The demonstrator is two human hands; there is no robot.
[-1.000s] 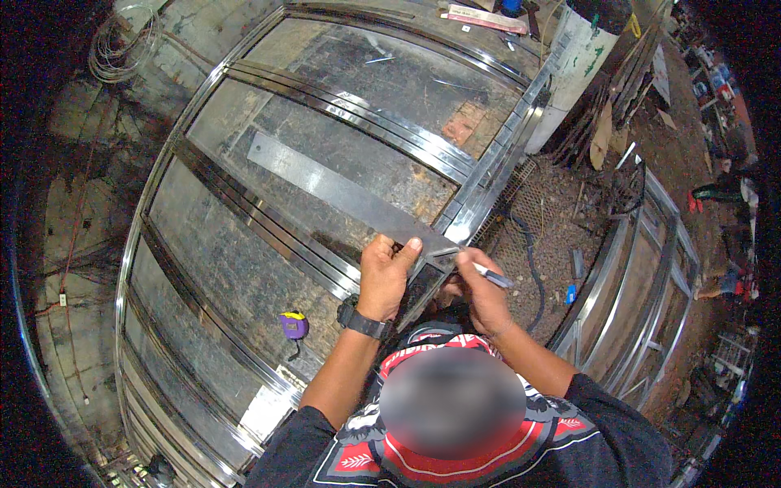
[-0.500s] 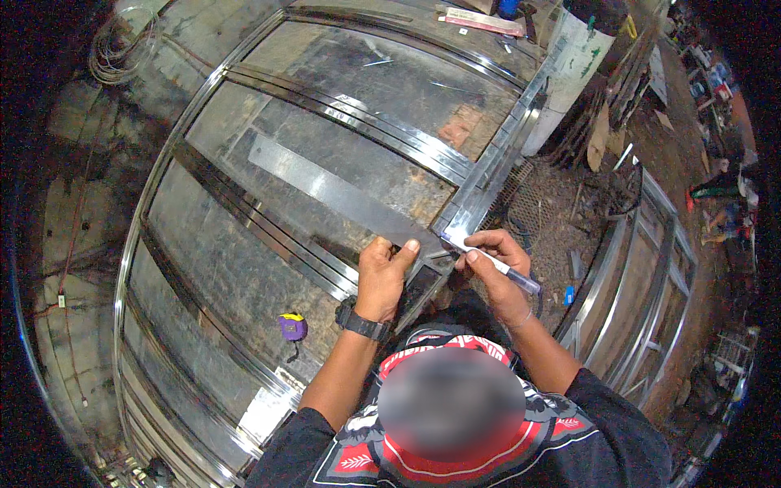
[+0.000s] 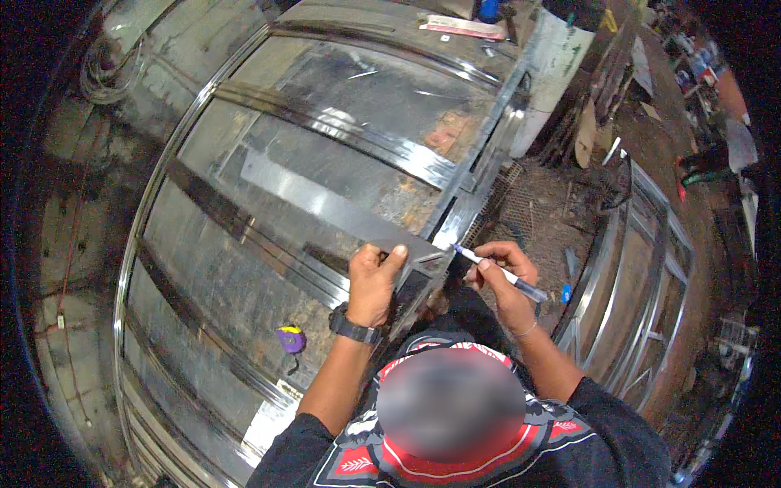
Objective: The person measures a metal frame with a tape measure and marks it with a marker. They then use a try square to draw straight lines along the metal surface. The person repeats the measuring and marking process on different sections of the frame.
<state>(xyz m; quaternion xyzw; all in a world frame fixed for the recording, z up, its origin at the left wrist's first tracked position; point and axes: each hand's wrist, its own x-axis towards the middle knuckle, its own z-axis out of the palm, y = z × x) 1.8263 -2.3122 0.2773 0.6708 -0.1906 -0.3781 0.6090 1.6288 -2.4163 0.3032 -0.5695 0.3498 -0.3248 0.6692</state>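
In my right hand a white marker pen is gripped between thumb and fingers. Its tip points up and left, close to the corner of a shiny metal frame; whether it touches the metal I cannot tell. My left hand grips the near end of a long flat grey metal strip, thumb on top and fingers curled under or behind. The strip lies slantwise across the frame, reaching away to the left. A purple and yellow tape measure rests left of my left forearm.
Under the frame is a dark, stained tabletop. A second metal frame leans at the right, with a small blue object beside it. Far off lie a pale flat box and a coil of wire.
My right hand and the pen have shifted slightly right and down, drawing the tip back from the strip's end. My left hand keeps its grip; the whole view has moved a little.
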